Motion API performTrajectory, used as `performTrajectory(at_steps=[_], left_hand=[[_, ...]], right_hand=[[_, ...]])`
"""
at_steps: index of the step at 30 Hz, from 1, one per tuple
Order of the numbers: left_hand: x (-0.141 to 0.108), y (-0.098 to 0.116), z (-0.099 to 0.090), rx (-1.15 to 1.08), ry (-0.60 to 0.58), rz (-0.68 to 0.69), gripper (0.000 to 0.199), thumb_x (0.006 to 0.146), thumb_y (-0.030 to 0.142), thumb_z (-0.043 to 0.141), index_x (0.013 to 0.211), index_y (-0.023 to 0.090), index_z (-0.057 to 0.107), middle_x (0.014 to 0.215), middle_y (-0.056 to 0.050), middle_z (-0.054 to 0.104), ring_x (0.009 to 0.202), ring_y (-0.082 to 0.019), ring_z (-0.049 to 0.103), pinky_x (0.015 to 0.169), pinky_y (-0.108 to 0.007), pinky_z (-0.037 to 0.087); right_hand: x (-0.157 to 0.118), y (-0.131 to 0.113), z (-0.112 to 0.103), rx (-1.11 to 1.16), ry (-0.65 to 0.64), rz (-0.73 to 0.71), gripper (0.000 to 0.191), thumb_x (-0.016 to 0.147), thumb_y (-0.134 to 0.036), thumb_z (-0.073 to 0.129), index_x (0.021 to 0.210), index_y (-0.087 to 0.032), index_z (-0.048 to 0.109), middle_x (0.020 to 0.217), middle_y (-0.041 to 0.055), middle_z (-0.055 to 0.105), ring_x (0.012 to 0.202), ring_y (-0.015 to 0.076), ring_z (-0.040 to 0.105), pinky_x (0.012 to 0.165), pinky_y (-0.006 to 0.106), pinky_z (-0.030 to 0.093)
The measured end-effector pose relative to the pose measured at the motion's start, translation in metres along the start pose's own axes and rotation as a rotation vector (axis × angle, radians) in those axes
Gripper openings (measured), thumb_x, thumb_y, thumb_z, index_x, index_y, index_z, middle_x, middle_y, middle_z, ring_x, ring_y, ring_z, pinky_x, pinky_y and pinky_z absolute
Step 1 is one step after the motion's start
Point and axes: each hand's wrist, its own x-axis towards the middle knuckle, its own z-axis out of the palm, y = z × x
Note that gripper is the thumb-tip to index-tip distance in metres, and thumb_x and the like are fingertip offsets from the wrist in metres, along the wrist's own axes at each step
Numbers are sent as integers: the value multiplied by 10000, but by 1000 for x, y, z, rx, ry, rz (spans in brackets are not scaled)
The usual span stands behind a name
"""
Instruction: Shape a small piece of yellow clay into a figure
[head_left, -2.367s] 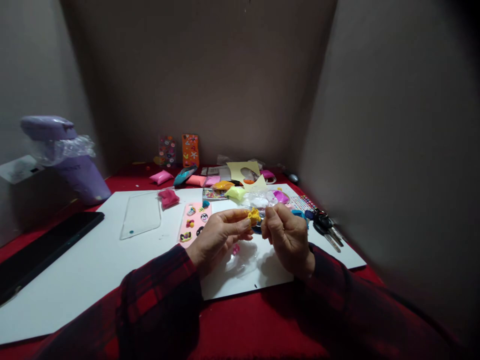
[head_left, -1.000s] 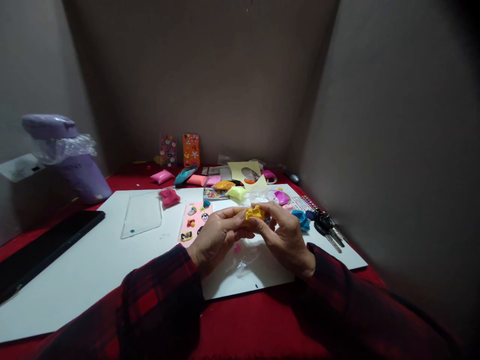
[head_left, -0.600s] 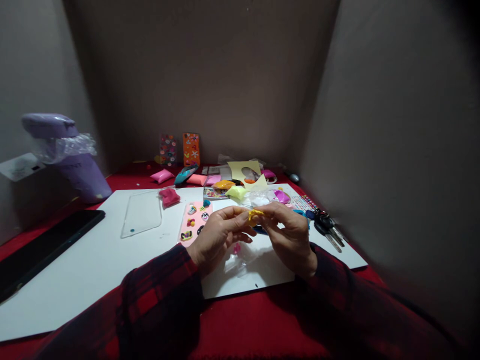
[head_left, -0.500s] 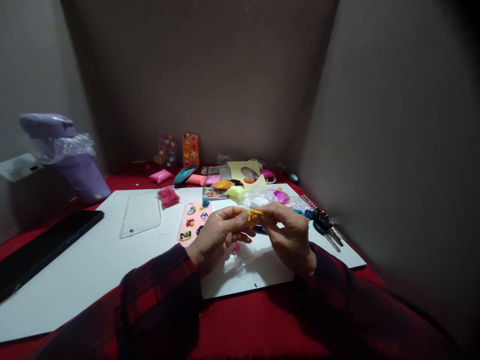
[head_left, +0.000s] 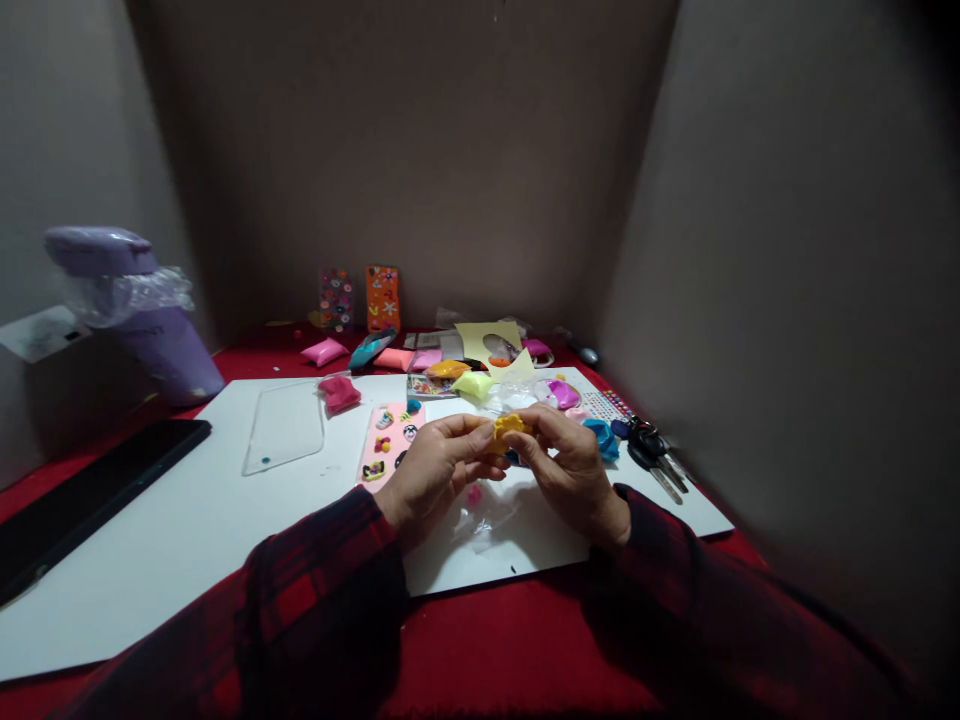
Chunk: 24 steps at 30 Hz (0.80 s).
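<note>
My left hand and right hand both pinch the yellow lump above the board; it looks rough. The pink case already bears charms, the clear case one visible dot.

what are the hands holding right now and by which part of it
A small yellow piece, pinched at both sides: the left hand has its left edge, the right hand its right edge.

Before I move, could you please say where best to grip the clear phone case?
The clear phone case is probably best pinched by its left rim, from the left: it lies flat, and the crimson packet crowds its far right corner.
</note>
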Motion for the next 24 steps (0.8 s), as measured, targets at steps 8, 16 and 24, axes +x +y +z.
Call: performTrajectory(at_steps=[8, 16, 24], left_hand=[[2, 2, 0, 41, 72, 16, 206, 750, 278, 661, 844, 97, 633, 809, -60, 603, 673, -117, 571, 657, -262, 468], [1, 1, 1, 33, 44, 32, 252, 727, 319, 687, 855, 108, 636, 821, -65, 613, 682, -126, 571, 667, -277, 457], [0, 2, 1, 48, 58, 23, 229, 741, 304, 666, 817, 92, 620, 785, -57, 599, 660, -112, 562, 655, -254, 457]], right_hand=[[1, -5, -2, 29, -54, -48, 189, 935, -230, 443, 1026, -176, 599, 860, 46, 585, 773, 166, 553, 697, 319, 450], [-3, -3, 0, 96, -12, -21, 230, 908, -179, 495, 1116, -214, 586, 866, 37, 575, 726, 145, 540, 639, 290, 464], [0, -8, -2, -8, -21, -58, 150, 907, -211, 495, 962, -164, 627, 807, 42, 597, 711, 150, 543, 631, 284, 442]])
